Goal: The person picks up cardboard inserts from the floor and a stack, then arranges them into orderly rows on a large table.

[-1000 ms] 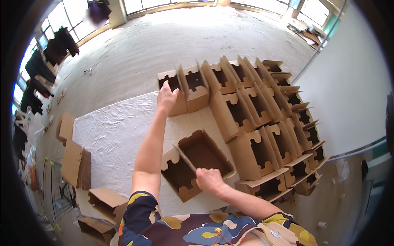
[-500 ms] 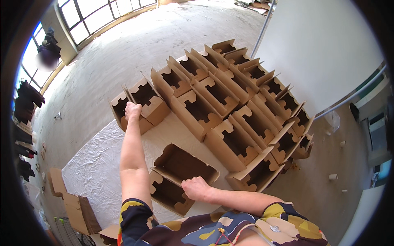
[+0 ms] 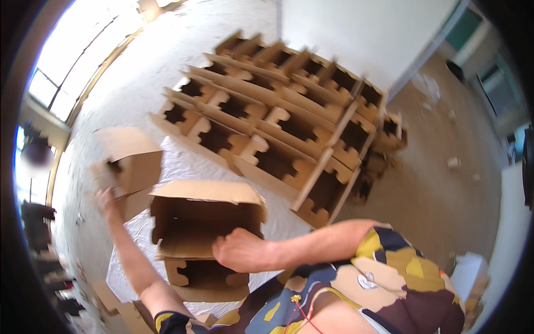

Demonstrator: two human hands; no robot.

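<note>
My left hand [image 3: 107, 199], slightly blurred, is out to the left with its fingers closed on the near edge of a brown cardboard box [image 3: 142, 170]. In front of me stands an open-topped cardboard box [image 3: 206, 190], with another notched box [image 3: 208, 289] against its near side. My right hand [image 3: 239, 249] is closed in a fist at the right end where these two boxes meet, gripping the wall there. The fingertips of that hand are hidden behind its knuckles.
Beyond, a large block of open cardboard boxes [image 3: 278, 131] with notched flaps stands in tight rows. White sheeting [image 3: 286, 218] lies under the boxes. A white panel [image 3: 339, 33] rises behind them, and windows [image 3: 61, 72] line the far left.
My view has turned, so the rows appear rotated. The left-hand box has tilted and shifted left with my left hand. My right hand stays at the near pair, whose larger box now shows a raised flap.
</note>
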